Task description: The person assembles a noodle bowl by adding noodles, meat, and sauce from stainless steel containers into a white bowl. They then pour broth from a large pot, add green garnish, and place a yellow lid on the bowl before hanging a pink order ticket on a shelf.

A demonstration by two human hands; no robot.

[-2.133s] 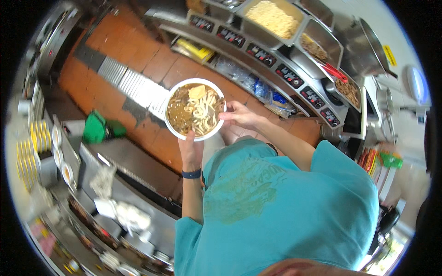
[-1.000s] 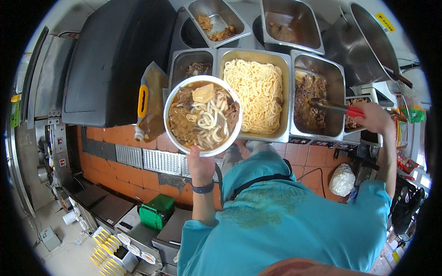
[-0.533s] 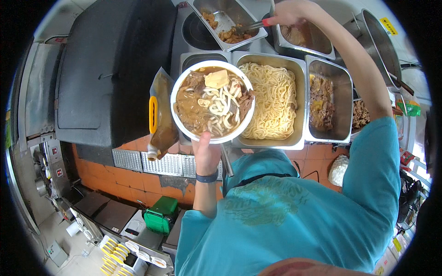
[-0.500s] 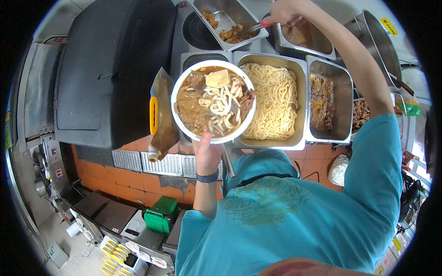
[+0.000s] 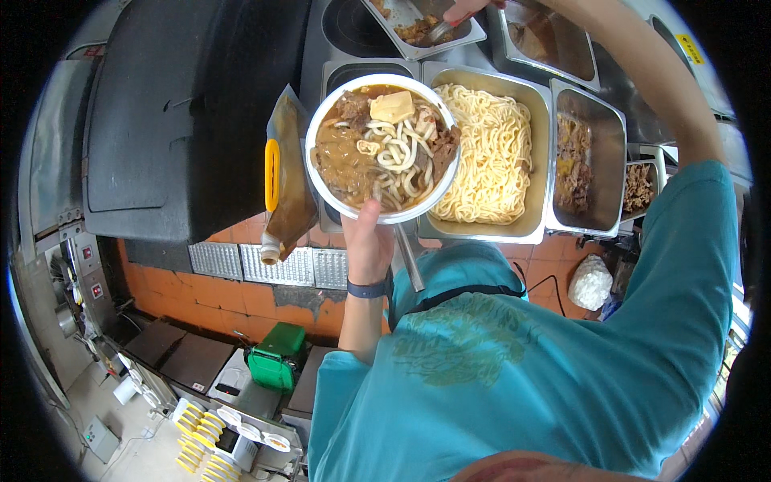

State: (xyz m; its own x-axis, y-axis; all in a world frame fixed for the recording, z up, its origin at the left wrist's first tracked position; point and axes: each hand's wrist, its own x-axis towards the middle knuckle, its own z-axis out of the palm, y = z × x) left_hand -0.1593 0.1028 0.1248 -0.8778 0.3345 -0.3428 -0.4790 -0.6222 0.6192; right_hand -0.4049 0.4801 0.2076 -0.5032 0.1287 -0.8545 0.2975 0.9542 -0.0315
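My left hand [image 5: 368,245] holds a white bowl [image 5: 312,189] from below, its thumb over the near rim. In the bowl lie thick noodles, brown broth, meat slices and a pale yellow block [image 5: 392,107]. My right hand [image 5: 466,8], partly cut off by the top edge, is closed round metal tongs [image 5: 440,32]. Their tips reach into browned food pieces [image 5: 416,30] in a tilted steel pan [image 5: 474,34]. Whether the tongs grip a piece is too small to tell. Just right of the bowl stands a steel pan of plain noodles [image 5: 494,153].
Pans of shredded meat [image 5: 573,161] and browned meat [image 5: 638,189] stand at the right. Left of the bowl is a spouted pouch [image 5: 291,209] with a yellow handle. A black box [image 5: 185,120] fills the far left. A metal handle [image 5: 409,261] juts toward me.
The view has shifted, with the pans now higher in the picture. My right hand and the tongs sit closer to the top edge. My left hand still holds the bowl.
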